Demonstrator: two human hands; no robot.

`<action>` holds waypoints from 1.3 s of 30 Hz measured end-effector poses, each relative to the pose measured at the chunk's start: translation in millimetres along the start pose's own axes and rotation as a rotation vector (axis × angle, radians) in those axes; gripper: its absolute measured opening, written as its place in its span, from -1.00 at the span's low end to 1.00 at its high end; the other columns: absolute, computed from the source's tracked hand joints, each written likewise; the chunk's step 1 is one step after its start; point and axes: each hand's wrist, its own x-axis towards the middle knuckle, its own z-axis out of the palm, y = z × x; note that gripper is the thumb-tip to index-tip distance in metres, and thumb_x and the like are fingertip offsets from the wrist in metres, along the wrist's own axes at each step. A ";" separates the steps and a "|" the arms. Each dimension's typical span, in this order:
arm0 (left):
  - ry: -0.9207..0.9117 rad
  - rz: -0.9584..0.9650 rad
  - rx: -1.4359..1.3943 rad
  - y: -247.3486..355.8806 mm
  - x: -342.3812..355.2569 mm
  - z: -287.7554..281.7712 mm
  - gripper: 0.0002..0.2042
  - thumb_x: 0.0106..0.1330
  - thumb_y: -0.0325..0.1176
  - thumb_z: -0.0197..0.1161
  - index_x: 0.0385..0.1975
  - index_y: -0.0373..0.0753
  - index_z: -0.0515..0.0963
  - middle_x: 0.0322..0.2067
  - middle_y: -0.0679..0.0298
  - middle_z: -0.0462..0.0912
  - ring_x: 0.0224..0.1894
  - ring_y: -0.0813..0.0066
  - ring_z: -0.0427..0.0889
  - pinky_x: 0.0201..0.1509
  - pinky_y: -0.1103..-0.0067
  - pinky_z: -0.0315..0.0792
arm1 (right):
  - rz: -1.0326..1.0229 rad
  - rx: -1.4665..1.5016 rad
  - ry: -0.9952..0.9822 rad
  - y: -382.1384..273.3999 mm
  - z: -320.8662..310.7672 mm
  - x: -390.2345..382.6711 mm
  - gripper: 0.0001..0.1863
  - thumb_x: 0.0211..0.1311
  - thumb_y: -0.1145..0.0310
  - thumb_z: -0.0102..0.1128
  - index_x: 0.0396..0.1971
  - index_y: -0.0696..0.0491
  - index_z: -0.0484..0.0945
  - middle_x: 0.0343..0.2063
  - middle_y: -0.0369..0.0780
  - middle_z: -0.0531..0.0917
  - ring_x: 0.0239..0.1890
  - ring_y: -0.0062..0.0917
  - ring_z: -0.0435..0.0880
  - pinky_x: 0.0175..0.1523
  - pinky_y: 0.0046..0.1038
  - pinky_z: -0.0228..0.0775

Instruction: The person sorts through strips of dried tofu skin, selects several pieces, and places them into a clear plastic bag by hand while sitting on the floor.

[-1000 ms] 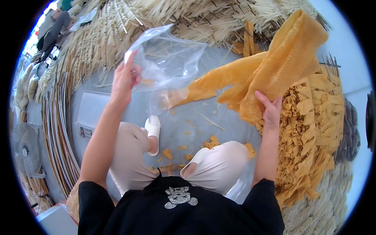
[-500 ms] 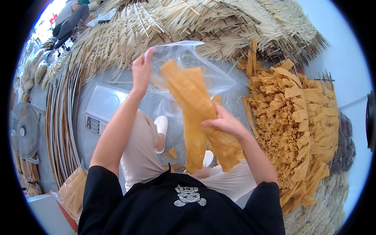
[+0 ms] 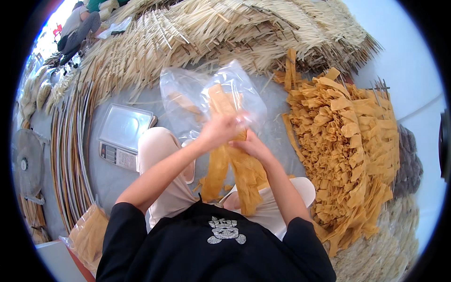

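Note:
A bundle of amber dried sheets [image 3: 246, 176], which look like tofu skin, hangs in front of my lap. My right hand [image 3: 253, 145] is closed around its middle. The bundle's upper end is inside a clear plastic bag [image 3: 181, 87], whose film spreads above and to the left of my hands. At the bag's mouth, my left hand [image 3: 224, 129] is closed on the film, right beside my right hand; its fingertips are smeared by motion. The bundle's lower ends hang down between my knees. Another amber strip shows through the bag's left part.
A flat scale [image 3: 124, 124] lies to the left, beside long rods [image 3: 70, 155] and a fan [image 3: 29, 160]. Amber sheets are heaped [image 3: 329, 155] on the right. Pale strips on sticks [image 3: 211, 33] cover the far side. A filled bag [image 3: 89, 228] stands lower left. Another person [image 3: 80, 30] crouches far left.
My left hand has come down from the bag's upper edge to beside my right hand. The bag now surrounds the bundle's top, and the bundle has moved lower.

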 end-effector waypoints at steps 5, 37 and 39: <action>-0.126 0.003 0.390 7.5 -18.1 27.8 -0.67 0.30 -0.30 -0.02 0.06 0.07 0.43 -0.55 0.01 0.54 -0.52 0.16 0.57 -0.43 0.35 0.44 | 0.082 0.058 0.007 -5.6 6.7 -11.8 -0.30 0.04 0.35 0.24 0.17 0.18 0.13 0.01 -0.16 0.43 0.03 -0.52 0.40 0.06 -0.52 0.28; -0.213 -0.078 0.039 -33.2 -57.0 32.1 -0.71 0.31 -0.16 0.05 -0.28 -0.26 0.58 -0.60 0.03 0.55 -0.57 0.22 0.53 -0.47 0.41 0.39 | 0.249 0.121 -0.062 52.3 77.0 -29.0 -0.36 0.21 0.24 0.04 0.23 0.15 0.09 0.17 -0.16 0.25 0.22 -0.50 0.19 0.25 -0.46 0.06; 0.007 0.044 0.202 -33.1 -47.4 40.5 -0.72 0.29 -0.16 0.03 -0.18 -0.17 0.56 -0.52 0.05 0.59 -0.46 0.16 0.59 -0.39 0.36 0.42 | 0.006 0.299 0.043 64.7 87.2 -32.7 -0.41 0.24 0.23 0.03 0.20 0.19 0.16 0.06 -0.14 0.36 0.10 -0.49 0.33 0.16 -0.47 0.18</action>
